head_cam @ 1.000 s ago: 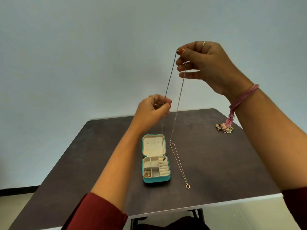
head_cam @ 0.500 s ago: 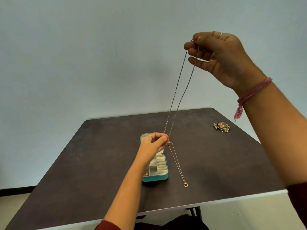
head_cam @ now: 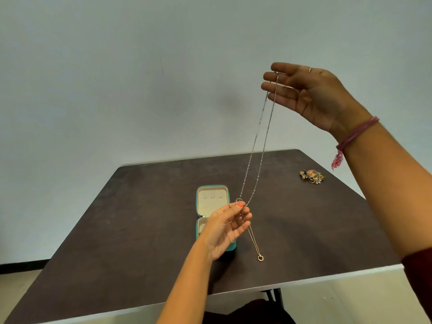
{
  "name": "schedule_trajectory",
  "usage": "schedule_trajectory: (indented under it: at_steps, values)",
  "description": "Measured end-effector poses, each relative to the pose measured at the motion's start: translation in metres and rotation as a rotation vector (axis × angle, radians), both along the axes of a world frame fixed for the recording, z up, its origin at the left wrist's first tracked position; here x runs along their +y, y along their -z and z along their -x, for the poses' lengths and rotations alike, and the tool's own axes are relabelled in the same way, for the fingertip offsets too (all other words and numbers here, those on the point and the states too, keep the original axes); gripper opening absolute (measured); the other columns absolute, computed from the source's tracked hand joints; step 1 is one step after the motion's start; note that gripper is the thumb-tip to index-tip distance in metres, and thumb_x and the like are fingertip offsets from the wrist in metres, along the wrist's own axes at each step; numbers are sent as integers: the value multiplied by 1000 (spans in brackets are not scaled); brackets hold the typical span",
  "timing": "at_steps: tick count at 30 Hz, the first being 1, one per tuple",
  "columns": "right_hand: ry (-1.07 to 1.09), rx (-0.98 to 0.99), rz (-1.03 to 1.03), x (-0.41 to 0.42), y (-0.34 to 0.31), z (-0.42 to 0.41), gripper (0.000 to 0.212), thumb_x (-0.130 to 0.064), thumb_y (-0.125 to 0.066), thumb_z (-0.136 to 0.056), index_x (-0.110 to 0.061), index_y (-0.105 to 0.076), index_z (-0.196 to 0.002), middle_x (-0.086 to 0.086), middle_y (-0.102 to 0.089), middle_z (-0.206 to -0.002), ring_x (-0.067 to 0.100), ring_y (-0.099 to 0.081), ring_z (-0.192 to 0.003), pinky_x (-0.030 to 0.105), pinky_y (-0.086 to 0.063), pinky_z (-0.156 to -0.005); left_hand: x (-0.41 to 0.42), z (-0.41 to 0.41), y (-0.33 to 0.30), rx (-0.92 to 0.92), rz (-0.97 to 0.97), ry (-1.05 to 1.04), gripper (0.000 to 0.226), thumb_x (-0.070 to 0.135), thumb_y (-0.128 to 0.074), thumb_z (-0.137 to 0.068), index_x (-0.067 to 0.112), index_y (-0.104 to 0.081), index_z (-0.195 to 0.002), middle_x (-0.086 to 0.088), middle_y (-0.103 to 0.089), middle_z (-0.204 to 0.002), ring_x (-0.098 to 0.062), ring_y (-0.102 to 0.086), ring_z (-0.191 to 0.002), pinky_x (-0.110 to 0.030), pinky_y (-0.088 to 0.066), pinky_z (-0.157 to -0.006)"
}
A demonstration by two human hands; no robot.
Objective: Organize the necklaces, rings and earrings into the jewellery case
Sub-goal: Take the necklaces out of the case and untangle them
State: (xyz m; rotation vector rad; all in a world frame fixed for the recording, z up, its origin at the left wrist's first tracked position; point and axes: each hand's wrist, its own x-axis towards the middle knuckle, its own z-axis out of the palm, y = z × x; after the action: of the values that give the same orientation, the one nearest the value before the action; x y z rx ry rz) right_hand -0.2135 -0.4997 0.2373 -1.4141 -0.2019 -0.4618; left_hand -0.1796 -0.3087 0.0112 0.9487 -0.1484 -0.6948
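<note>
A long silver necklace (head_cam: 257, 146) hangs taut in the air between my two hands. My right hand (head_cam: 311, 94) is raised high on the right and pinches the chain's top at its fingertips, the other fingers stretched out. My left hand (head_cam: 228, 226) pinches the chain's lower end, with a small pendant, just above the open teal jewellery case (head_cam: 211, 199). The hand hides most of the case's tray. A gold necklace (head_cam: 256, 246) with a ring pendant lies on the table right of the case.
A small pile of mixed jewellery (head_cam: 312, 176) lies near the far right corner of the dark table (head_cam: 131, 230). The table's near edge is white, and a plain pale wall stands behind it.
My left hand slid down the silver chain from mid-height to its lower end over the case. My right hand lifted, then dropped slightly, and its fingers straightened out.
</note>
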Motion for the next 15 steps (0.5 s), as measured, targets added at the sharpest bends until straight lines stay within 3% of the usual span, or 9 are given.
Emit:
schedule_trajectory:
  at_steps: [3, 9, 15]
  values:
    - [25, 0, 91, -8, 6, -4, 36, 8, -43, -93, -5, -58, -123, 10, -66, -119, 24, -67, -104, 31, -56, -85, -1, 8, 2, 76, 61, 31, 13, 8, -60, -86, 7, -67, -97, -7, -69, -81, -16, -68, -75, -27, -58, -69]
    - [248, -30, 284, -22, 12, -10, 22, -6, -68, -84, -7, -67, -106, 6, -73, -97, 20, -71, -92, 28, -57, -78, -3, 19, 12, 113, 57, 61, 24, 9, -60, -86, 5, -64, -108, -5, -68, -81, -14, -67, -74, -23, -56, -63]
    - [406, 5, 479, -40, 13, -12, 20, -14, -74, -80, -6, -71, -99, 7, -73, -89, 14, -72, -76, 23, -58, -69, -4, 29, 18, 147, 97, -30, 15, 8, -60, -86, 9, -61, -102, -9, -72, -88, -9, -65, -66, -19, -53, -57]
